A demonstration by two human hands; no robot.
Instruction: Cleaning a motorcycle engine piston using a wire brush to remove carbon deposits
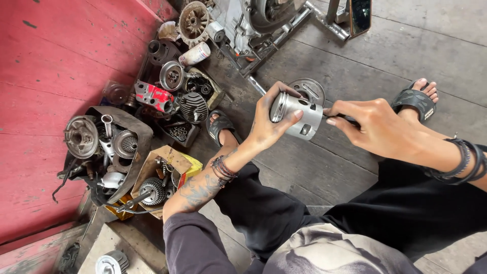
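My left hand (269,124) grips a grey metal piston (297,115) sideways, thumb over its crown end and fingers around the skirt. My right hand (375,127) is pinched on a thin dark tool (339,117) whose tip meets the piston's open end. Both hands hover above the grey plank floor, over my knees in black trousers. A round metal disc (309,90) lies on the floor just behind the piston.
Against the red wall (45,76) at left lies a heap of engine parts: a cooling-finned cylinder (194,106), a red part (154,96), gears in a cardboard box (175,170), a curved tyre section holding parts (129,147). An engine block on a stand (248,25) sits at the top.
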